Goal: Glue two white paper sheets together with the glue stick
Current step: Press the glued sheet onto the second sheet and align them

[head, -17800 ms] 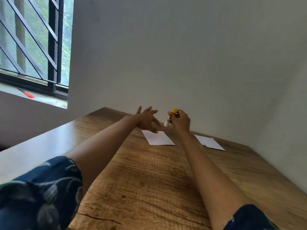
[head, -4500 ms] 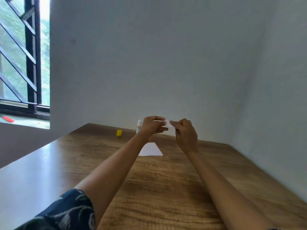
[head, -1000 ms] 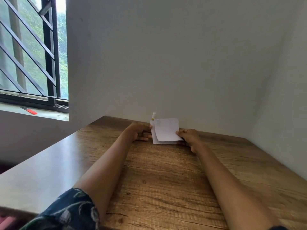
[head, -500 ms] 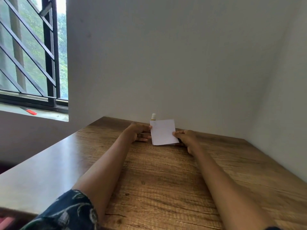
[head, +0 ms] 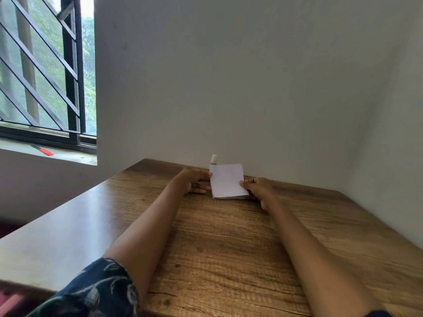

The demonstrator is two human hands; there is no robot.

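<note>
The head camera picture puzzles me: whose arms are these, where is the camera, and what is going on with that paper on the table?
There is no machine here. A person wears a wide-angle camera on the head, so you look forward and down along their own bare arms. The left hand and the right hand each pinch a side edge of the upper white sheet with thumb and fingers. It sits tilted over a second white sheet, of which only a strip shows along the near edge. Both are on a wooden table. Behind the paper stands an uncapped glue stick, upright. A red object lies on the window sill.
</note>
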